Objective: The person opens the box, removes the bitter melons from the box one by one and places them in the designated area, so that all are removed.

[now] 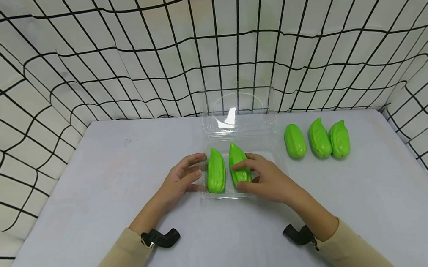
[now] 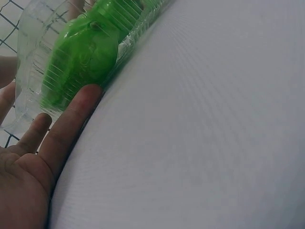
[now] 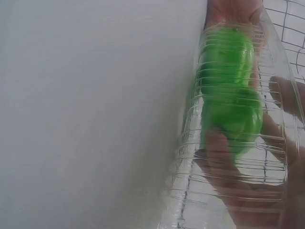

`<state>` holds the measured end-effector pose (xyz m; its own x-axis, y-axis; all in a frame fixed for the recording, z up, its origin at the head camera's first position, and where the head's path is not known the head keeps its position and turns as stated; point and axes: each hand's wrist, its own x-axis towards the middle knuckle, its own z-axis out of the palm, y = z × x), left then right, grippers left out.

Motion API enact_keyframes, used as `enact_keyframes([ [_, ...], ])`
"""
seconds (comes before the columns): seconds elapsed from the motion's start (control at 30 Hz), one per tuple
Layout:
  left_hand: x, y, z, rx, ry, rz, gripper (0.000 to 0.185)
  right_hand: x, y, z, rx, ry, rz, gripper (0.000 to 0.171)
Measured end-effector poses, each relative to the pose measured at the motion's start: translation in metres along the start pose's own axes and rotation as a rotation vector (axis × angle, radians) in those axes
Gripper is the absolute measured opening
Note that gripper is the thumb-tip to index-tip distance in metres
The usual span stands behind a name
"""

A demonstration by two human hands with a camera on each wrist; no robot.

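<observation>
Your right hand [image 1: 269, 179] is gripping the second green gourd [image 1: 238, 165] inside the clear box [image 1: 237, 138]; your left hand [image 1: 181, 176], fingers relaxed, is steadying the box. Be lowering it snug beside the first gourd [image 1: 216, 171].

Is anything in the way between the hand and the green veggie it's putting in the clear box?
No. The right hand already grips the green vegetable inside the clear box, beside another green vegetable. The left hand touches the box's left side.
</observation>
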<state>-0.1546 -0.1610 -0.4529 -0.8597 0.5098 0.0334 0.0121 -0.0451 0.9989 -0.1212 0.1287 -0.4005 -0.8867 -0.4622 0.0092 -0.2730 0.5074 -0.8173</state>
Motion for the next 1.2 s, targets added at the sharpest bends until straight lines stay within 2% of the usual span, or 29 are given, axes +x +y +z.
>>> enact_keyframes([
  [0.33, 0.001, -0.001, 0.000, -0.009, -0.008, 0.004, 0.049, -0.001, -0.004, -0.005, 0.023, 0.083, 0.033, 0.039],
  [0.77, 0.000, 0.000, 0.000, -0.018, -0.009, 0.008, 0.049, -0.009, -0.006, -0.028, 0.058, 0.163, 0.004, 0.040],
  [0.9, -0.001, 0.000, 0.000, -0.026, -0.011, 0.008, 0.049, -0.012, -0.009, -0.034, 0.085, 0.155, -0.015, 0.045],
  [1.07, 0.000, 0.000, 0.000, -0.029, -0.011, 0.015, 0.049, -0.016, -0.010, -0.040, 0.078, 0.150, -0.028, 0.062],
  [1.2, -0.001, 0.000, -0.001, -0.024, -0.015, 0.015, 0.049, -0.020, -0.008, -0.044, 0.091, 0.173, -0.045, 0.061],
])
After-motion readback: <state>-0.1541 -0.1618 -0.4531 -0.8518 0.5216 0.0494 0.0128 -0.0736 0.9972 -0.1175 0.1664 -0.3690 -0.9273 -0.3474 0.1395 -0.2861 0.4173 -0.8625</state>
